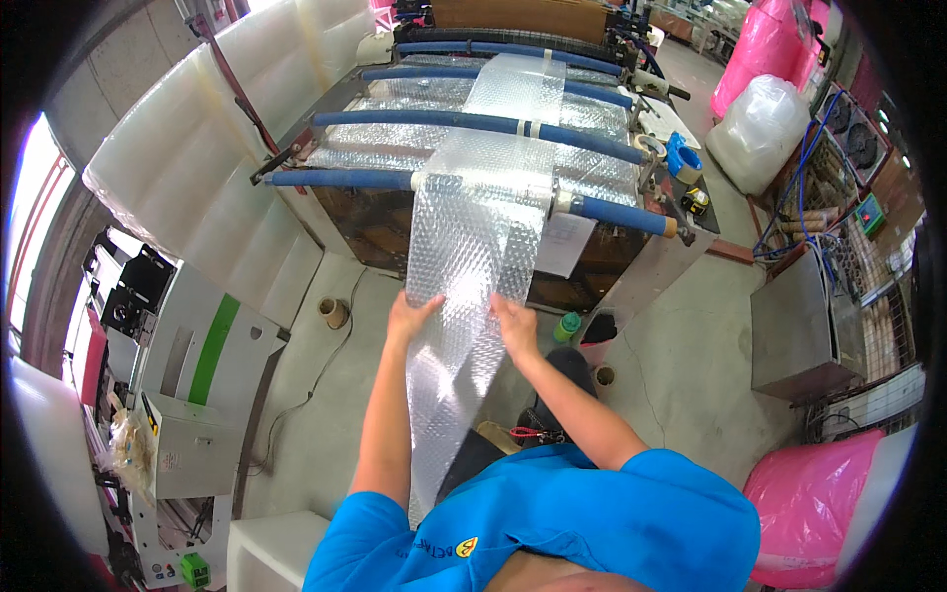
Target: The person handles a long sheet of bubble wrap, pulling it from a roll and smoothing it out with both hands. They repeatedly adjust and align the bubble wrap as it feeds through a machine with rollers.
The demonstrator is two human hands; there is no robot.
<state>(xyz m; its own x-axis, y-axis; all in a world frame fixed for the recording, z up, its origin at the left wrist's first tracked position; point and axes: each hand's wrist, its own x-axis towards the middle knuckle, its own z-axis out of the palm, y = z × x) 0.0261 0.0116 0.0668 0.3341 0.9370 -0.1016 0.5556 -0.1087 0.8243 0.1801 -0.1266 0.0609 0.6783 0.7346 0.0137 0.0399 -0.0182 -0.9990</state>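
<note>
Bubble wrap [473, 232] hangs in a clear, shiny strip in front of me, coming over the nearest blue roller [340, 179] and down past my two hands, its lower part narrowing toward my blue shirt [572, 508]. My left hand [414, 316] is on the strip's left edge, pinching it with the thumb laid on the front face; the fingertips behind are hidden. My right hand [515, 324] pinches the opposite edge at about the same height, thumb again on the front; how those fingers sit underneath I cannot tell.

Beyond my hands the strip lies across more blue rollers [414, 119] on the machine frame, with wider silvery sheeting [597, 176] below them. A white paper [565, 244] hangs on the dark front panel [367, 225], just beside the strip. At the frame's right corner sit a blue roll of tape [684, 163] and a tape measure [695, 201].

On the floor, a green bottle [567, 327] stands near my right hand, and a short cardboard tube [333, 313] stands to the left by a cable [314, 380]. Farther out, a big pale wrapped stack [197, 148] leans at the left above a white machine with a green stripe [212, 347]. To my right are a metal cabinet [797, 331], a white bag [762, 133] and pink-wrapped bundles [814, 503].
</note>
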